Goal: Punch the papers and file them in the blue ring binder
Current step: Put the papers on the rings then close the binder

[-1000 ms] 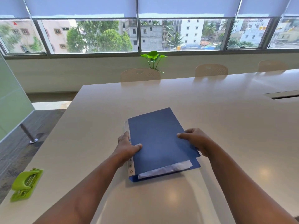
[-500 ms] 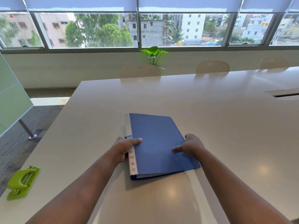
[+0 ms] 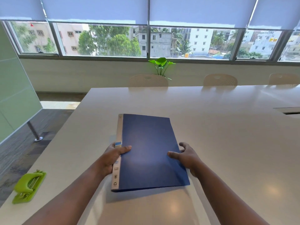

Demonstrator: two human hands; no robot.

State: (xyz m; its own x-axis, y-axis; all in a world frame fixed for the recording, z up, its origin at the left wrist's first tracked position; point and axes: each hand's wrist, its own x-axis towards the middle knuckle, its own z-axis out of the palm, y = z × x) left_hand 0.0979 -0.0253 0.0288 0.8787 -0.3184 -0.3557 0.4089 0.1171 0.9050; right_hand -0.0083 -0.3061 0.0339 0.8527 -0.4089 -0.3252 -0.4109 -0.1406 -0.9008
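The blue ring binder lies closed and flat on the white table, its pale spine to the left. My left hand grips the spine edge, thumb on the cover and fingers wrapped around the spine. My right hand holds the binder's right edge, thumb pressing on the cover and fingers spread beside it. No papers show; the cover hides whatever is inside.
A green hole punch sits near the table's front left corner. Beige chairs line the far side of the table, with a green plant behind them. A slot is set into the table at right.
The cover has come down fully and the white paper edge at the front is no longer visible. The binder has turned straighter, and both hands have shifted to its side edges.
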